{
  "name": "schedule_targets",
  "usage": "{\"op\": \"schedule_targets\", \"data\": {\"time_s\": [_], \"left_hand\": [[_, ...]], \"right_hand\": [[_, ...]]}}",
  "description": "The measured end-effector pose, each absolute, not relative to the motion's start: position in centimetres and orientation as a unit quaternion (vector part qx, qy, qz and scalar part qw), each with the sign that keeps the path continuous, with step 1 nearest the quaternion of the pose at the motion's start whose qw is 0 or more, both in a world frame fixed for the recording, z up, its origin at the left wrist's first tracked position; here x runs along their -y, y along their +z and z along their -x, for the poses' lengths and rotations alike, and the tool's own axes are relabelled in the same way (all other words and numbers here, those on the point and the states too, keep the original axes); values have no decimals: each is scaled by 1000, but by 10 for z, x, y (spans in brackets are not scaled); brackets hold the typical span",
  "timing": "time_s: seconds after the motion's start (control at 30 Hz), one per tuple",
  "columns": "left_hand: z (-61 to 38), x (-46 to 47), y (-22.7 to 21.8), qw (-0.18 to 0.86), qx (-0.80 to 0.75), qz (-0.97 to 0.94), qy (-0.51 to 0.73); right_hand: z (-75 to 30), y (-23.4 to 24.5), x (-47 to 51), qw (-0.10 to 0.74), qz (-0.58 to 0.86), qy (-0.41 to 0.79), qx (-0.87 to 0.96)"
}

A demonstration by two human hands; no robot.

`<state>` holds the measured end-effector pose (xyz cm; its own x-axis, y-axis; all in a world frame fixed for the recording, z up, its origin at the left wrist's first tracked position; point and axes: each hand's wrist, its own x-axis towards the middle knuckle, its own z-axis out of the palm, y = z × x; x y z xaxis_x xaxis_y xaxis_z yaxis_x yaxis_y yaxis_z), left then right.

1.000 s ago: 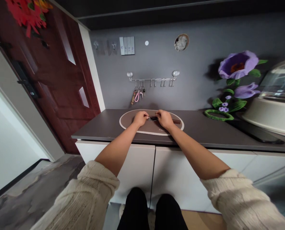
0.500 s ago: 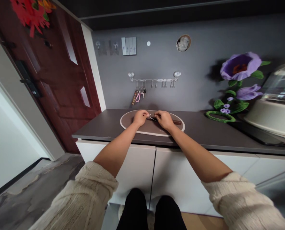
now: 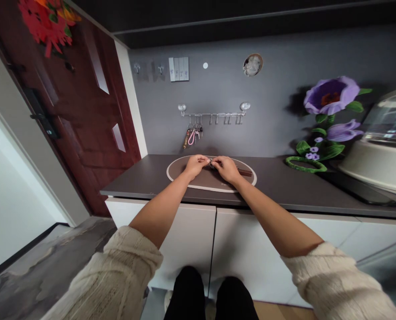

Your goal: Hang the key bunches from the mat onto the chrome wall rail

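Observation:
My left hand (image 3: 195, 166) and my right hand (image 3: 227, 169) almost meet over an oval brown mat (image 3: 175, 171) with a pale rim. Both are closed, thumbs and fingertips pinching a small shiny metal piece (image 3: 211, 165) between them. It is too small and covered to tell its exact kind. A dark brown strip (image 3: 245, 172) lies on the mat, its near end sticking out to the right behind my right hand. Whether this strip joins the metal piece is hidden by that hand.
The mat rests on a dark countertop (image 3: 278, 186) above white cabinet doors. Behind it, a hook rail (image 3: 214, 115) carries keys (image 3: 198, 132). To the right stand purple fabric flowers (image 3: 331, 95), a black flat object (image 3: 358, 189) and a cream appliance (image 3: 374, 166).
My fingertips have come closer together, and the gap where thin metal showed between my hands has narrowed. The view has tilted slightly upward.

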<state>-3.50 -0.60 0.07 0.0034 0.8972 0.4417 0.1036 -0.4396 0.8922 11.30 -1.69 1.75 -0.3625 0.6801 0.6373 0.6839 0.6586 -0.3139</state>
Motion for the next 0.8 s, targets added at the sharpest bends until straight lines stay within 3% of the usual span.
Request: {"op": "schedule_targets", "data": {"time_s": [0.43,0.8], "left_hand": [[34,7,4,367,-366,-626,582],[32,-1,-1,238,-453,-626,589]], "right_hand": [[-114,16,13,440,415,84,792],[-114,24,7,494,396,139,762]]}}
